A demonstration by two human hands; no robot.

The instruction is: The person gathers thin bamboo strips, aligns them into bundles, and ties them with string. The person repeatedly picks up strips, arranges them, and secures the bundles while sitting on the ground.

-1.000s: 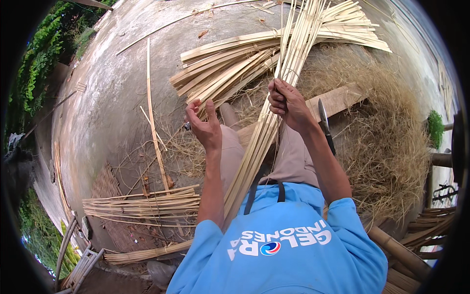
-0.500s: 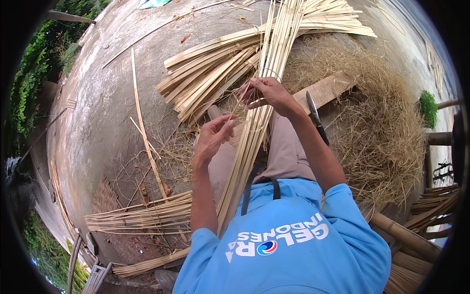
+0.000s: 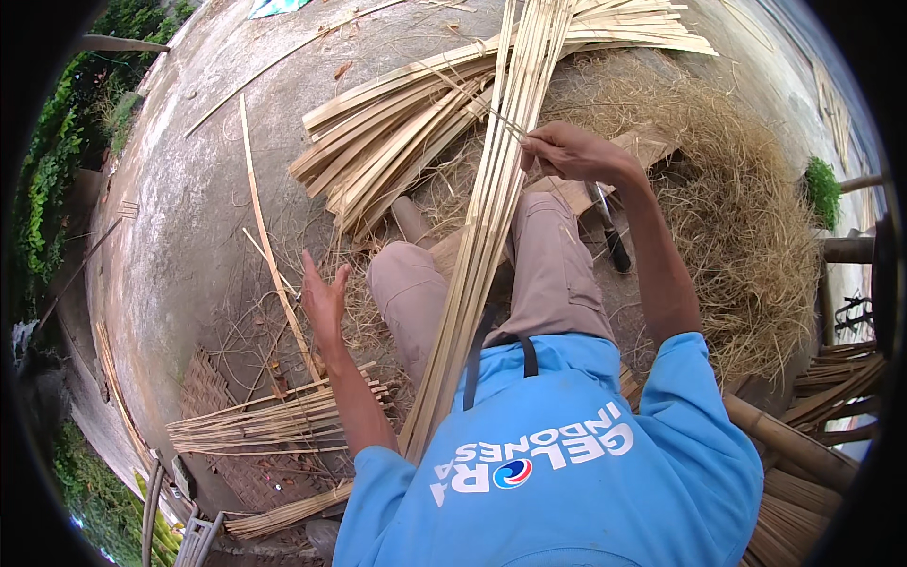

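A long bundle of pale split bamboo strips (image 3: 472, 255) lies across my lap, running from my waist up past my knees. My right hand (image 3: 572, 151) is closed in a pinch on a thin bamboo strand (image 3: 465, 93), just right of the bundle. The strand stretches up and left over the bundle toward a fanned pile of bamboo slats (image 3: 397, 118). My left hand (image 3: 326, 295) is open beside my left knee, fingers apart and holding nothing. A knife (image 3: 614, 241) with a dark handle rests to the right of my right knee, its blade partly hidden behind my forearm.
Curly bamboo shavings (image 3: 746, 217) are heaped at the right. A wooden board (image 3: 652, 146) sits beyond my right knee. More bamboo strips (image 3: 255, 425) lie at the lower left over a woven mat (image 3: 213, 387). A single slat (image 3: 265, 208) lies on the ground. Bamboo poles (image 3: 794, 439) stand lower right.
My hands have spread apart. The left has let go and swung left and down off the bundle; the right has moved right, still pinching the strand.
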